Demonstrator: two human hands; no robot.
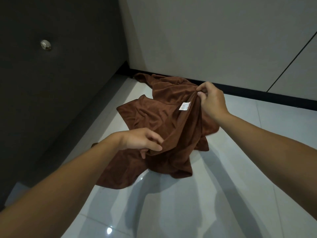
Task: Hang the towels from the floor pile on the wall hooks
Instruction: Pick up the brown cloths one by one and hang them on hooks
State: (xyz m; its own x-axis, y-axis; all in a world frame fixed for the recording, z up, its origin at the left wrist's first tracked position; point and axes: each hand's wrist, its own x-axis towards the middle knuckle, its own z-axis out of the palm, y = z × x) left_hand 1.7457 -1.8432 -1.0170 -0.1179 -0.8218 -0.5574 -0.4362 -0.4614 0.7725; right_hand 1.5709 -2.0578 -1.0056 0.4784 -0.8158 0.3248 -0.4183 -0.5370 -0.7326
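My right grip (212, 102) is pinching a bunched fold of the brown towel (163, 121) just beside its white label (184, 106), holding that part raised. My left grip (142, 143) is grasping another fold lower down, fingers curling into the cloth. The rest is lying crumpled on the tiled floor (231, 177), reaching back to the foot of the pale wall (205, 40). I cannot tell how many towels are in the heap.

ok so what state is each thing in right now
left hand, grips a fold of the lifted towel
right hand, pinches the lifted towel near its label
lifted towel, bunched, partly off the floor
towel pile, crumpled on the floor
metal knob, bare
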